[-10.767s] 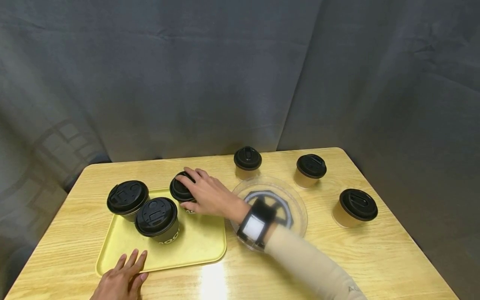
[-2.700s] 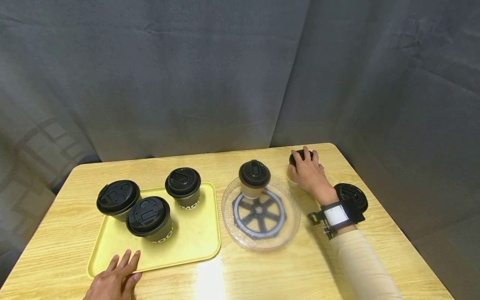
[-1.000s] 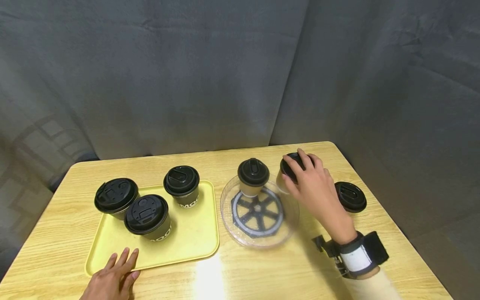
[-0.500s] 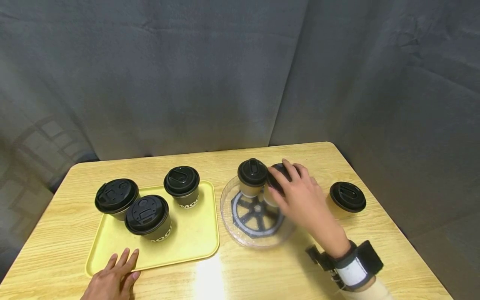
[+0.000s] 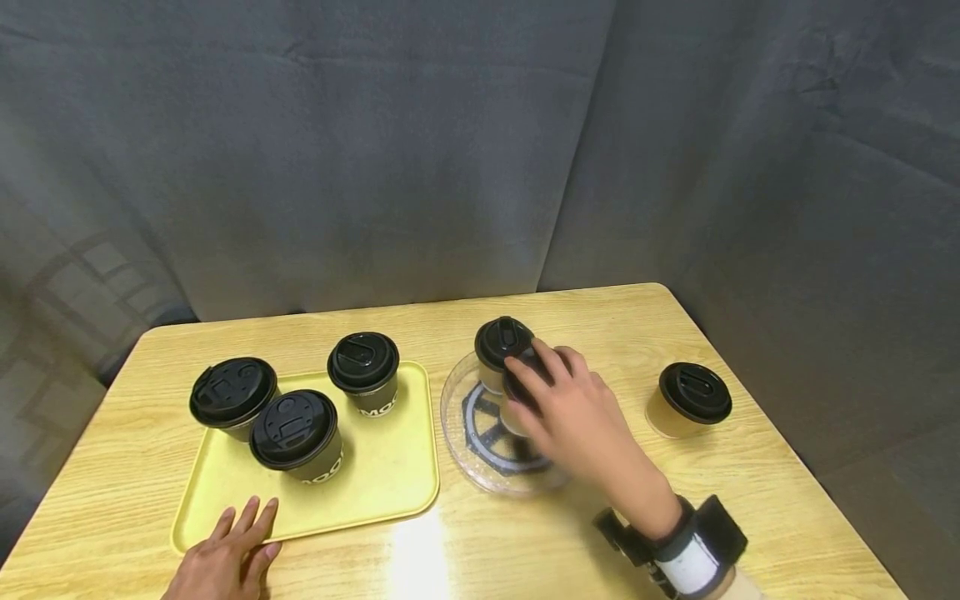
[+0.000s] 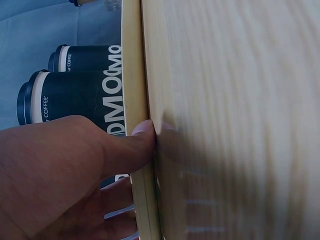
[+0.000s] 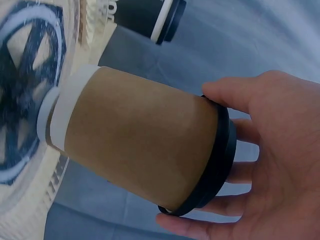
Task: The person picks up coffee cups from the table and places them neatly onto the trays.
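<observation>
My right hand (image 5: 570, 417) grips a brown paper coffee cup (image 7: 140, 137) by its black lid, fingers and thumb spread round the rim. The cup's white-banded base is close over a round clear plastic dish (image 5: 467, 471) with a dark spoked pattern. Directly behind it, overlapped in the head view, another lidded brown cup (image 5: 495, 342) stands at the dish's far side. My left hand (image 5: 221, 558) rests at the front edge of a yellow tray (image 5: 382, 492), fingers extended over its rim. In the left wrist view, the thumb (image 6: 135, 145) lies along the rim's outer side.
On the tray stand three black lidded coffee cups: one at the back left (image 5: 234, 392), one in front of it (image 5: 296, 433), one at the back right (image 5: 365, 371). A third brown cup (image 5: 682, 404) stands on the wooden table (image 5: 480, 558) at right. A grey curtain (image 5: 337, 167) hangs behind.
Two brown cups have left their table places: one now stands on the dish, the other moves left and nearer over it in my right hand. My left hand stays at the tray.
</observation>
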### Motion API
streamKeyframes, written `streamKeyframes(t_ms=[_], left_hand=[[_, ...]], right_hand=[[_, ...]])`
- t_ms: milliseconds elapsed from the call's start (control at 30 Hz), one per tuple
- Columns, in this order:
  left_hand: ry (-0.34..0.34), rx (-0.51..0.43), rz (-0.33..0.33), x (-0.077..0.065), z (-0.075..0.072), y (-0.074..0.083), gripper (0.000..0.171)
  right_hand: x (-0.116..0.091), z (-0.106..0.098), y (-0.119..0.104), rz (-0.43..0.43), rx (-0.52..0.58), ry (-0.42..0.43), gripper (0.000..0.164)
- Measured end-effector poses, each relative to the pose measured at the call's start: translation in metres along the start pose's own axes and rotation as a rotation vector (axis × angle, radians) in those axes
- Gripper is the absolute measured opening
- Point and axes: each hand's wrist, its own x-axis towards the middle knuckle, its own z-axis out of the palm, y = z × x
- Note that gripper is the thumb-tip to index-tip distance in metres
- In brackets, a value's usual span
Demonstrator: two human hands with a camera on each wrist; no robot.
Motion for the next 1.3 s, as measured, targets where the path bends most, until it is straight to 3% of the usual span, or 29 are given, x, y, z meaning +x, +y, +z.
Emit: streamKeyframes(t_ms=[400,700,1300], left_hand=[[0.035,-0.003,0.013,-0.001,0.003,-0.002,0.05],[0.012,0.003,0.004,0.0,0.002,-0.002,0.051],[0.02,-0.003,0.011,-0.001,0.002,-0.001,0.05]], right_hand=[[-0.003,0.015,-0.022,-0.064,0.01,-0.056,0.05],[-0.007,0.025,-0.03,-0.105,0.033,-0.071,0.05],[-0.01,0.032,-0.036,-0.101,0.019,-0.073,0.057]])
